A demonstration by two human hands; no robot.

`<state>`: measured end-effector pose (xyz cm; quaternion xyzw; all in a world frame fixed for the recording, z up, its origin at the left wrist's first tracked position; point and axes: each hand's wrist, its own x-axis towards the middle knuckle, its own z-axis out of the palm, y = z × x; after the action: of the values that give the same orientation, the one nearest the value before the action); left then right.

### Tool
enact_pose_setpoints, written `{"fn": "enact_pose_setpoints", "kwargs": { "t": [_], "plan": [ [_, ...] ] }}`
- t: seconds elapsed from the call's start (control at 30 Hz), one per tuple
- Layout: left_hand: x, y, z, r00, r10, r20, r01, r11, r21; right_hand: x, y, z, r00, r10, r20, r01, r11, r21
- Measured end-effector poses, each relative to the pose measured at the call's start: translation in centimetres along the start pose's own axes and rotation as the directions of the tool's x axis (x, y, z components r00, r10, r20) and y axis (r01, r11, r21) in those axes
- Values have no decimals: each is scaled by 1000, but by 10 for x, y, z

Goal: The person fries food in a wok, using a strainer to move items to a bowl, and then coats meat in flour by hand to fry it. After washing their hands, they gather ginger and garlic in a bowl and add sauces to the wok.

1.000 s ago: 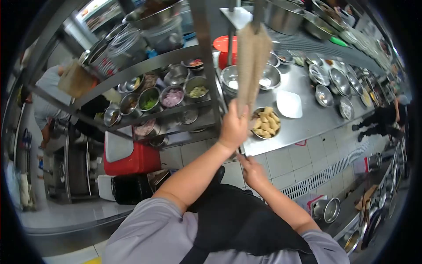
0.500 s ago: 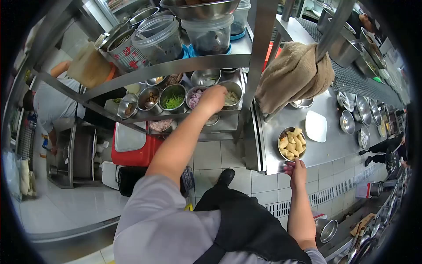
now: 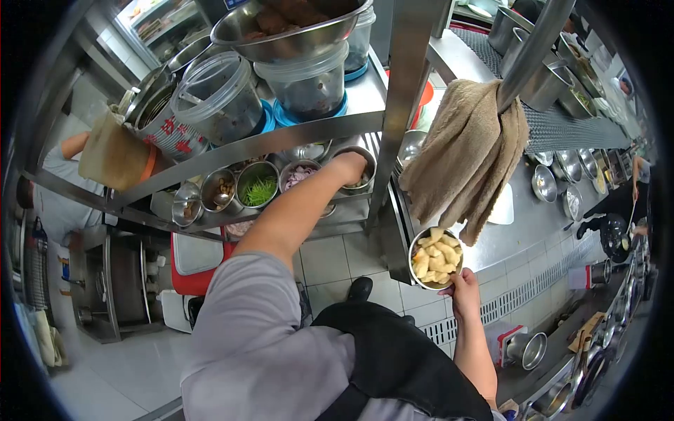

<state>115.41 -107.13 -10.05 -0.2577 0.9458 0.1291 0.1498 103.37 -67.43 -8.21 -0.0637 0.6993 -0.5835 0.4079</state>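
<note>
My left hand [image 3: 347, 168] reaches into a round metal bowl [image 3: 368, 158] at the right end of the shelf row. Its fingertips are hidden inside, so any grasp cannot be seen. Beside that bowl are one with chopped purple onion [image 3: 300, 173] and one with cut green vegetable [image 3: 259, 190]. My right hand [image 3: 463, 289] grips the rim of a metal bowl [image 3: 413, 265] filled with pale yellow pieces [image 3: 437, 258], at the near left corner of the steel counter.
A brown towel [image 3: 467, 154] hangs from a post above the counter [image 3: 505, 249]. Plastic tubs [image 3: 302, 81] stand on the upper shelf. A red cooler [image 3: 200, 263] is below the shelves. People [image 3: 618, 200] are at the far right and left.
My left hand has gone deeper into the end bowl. My right hand now grips the bowl of yellow pieces, which has shifted toward the counter's left edge. The view has shifted too.
</note>
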Motion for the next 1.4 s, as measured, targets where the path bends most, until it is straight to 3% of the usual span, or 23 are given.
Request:
{"fn": "enact_pose_setpoints", "kwargs": {
  "t": [0.03, 0.07, 0.1, 0.13, 0.17, 0.2, 0.27, 0.37, 0.4, 0.47, 0.5, 0.57, 0.67, 0.8, 0.83, 0.97, 1.07, 1.13, 1.23, 1.27, 1.33, 1.37, 1.4],
  "plan": [
    [5, -10, 6, 990, 28, -136, -34, 999, -39, -4, -3, 7, 998, 35, 43, -35, 999, 1],
    [-3, -9, -5, 991, 35, -131, -41, 999, -36, -6, -4, 13, 994, 70, 85, -70, 998, 0],
    [-11, -9, -16, 992, -15, -129, -7, 986, -166, -6, -3, 20, 991, 73, 116, -72, 997, -7],
    [-22, -6, -30, 991, -65, -118, 28, 956, -293, -6, -2, 27, 991, 77, 110, -77, 997, -5],
    [-31, -7, -43, 987, -155, 27, 148, 854, -499, -4, -2, 35, 980, 88, 179, -84, 996, -28],
    [-38, -13, -46, 988, -154, 28, 148, 855, -498, -1, -4, 44, 963, 98, 250, -87, 995, -52],
    [-59, -21, -48, 997, -80, 12, 57, 598, -800, 6, -11, 67, 955, 122, 270, -102, 991, -85],
    [-109, 0, -46, 999, -36, -21, 1, 511, -860, 12, -12, 93, 930, 125, 345, -52, 975, -215],
    [-122, 9, -35, 999, -41, -10, 12, 507, -862, 14, -19, 105, 917, 131, 376, -50, 975, -218],
    [-145, 35, -16, 954, 144, -262, -296, 565, -770, 20, -19, 122, 903, 92, 419, -13, 982, -187],
    [-158, 47, -17, 940, 169, -295, -325, 700, -636, 20, -22, 129, 896, 87, 436, -4, 982, -188],
    [-173, 58, -11, 909, 150, -388, -323, 844, -429, 23, -23, 139, 878, 75, 473, 29, 977, -210],
    [-193, 57, -19, 916, 15, -401, -219, 855, -470, 24, -25, 153, 859, 101, 502, 4, 979, -203],
    [-203, 58, -22, 879, -1, -477, -262, 835, -484, 22, -24, 160, 866, 59, 496, 68, 970, -235],
    [-202, 61, -20, 907, -37, -420, -209, 826, -524, 22, -22, 160, 860, 44, 508, 55, 982, -179],
    [-204, 75, -6, 864, 96, -495, -294, 894, -339, 9, -26, 158, 876, 42, 480, 41, 986, -161],
    [-221, 66, -18, 854, -73, -515, -250, 810, -530, 14, -18, 155, 879, 50, 475, 64, 973, -221],
    [-243, 41, -34, 838, -188, -513, -148, 825, -545, 26, -2, 148, 859, 43, 511, 54, 984, -172],
    [-283, -42, -29, 865, -412, -285, 256, 853, -455, 4, -13, 142, 886, 77, 457, 5, 985, -174],
    [-291, -81, -28, 841, -517, -161, 424, 814, -398, 6, -12, 139, 888, 97, 449, -8, 981, -196],
    [-290, -160, -19, 722, -682, -117, 651, 727, -217, 11, -10, 138, 891, 139, 432, -51, 977, -209],
    [-279, -199, -2, 720, -686, -108, 657, 723, -212, 13, -7, 139, 901, 172, 397, -93, 973, -211],
    [-266, -236, 21, 803, -567, -184, 532, 820, -209, 14, -3, 139, 899, 179, 399, -100, 972, -211]
  ]
}}
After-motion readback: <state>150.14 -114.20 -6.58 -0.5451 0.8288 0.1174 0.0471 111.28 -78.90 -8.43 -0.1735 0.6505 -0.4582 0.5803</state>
